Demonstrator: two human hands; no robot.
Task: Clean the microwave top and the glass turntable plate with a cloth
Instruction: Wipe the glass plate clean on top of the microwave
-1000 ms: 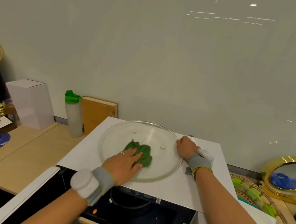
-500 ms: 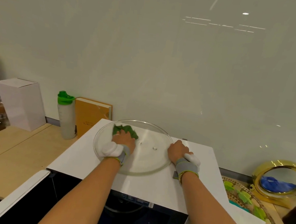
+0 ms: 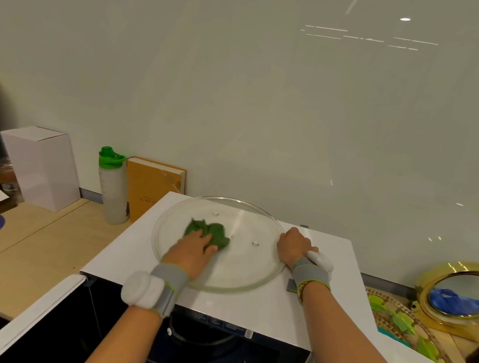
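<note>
Head view: your left hand (image 3: 192, 250) lies flat, fingers straight, pressing the crumpled green cloth (image 3: 212, 234) onto the clear glass turntable plate (image 3: 240, 273). Your right hand (image 3: 295, 246) grips the plate's right rim, curled over it, on the white microwave top (image 3: 325, 279).

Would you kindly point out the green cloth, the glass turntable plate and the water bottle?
green cloth (image 3: 217, 234), head view, bunched middle.
glass turntable plate (image 3: 248, 266), head view, bare glass right of centre.
water bottle (image 3: 112, 194), head view, frosted body.

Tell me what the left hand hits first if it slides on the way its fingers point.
The left hand points up-right across the plate; past the cloth it likely meets the plate's far rim.
</note>
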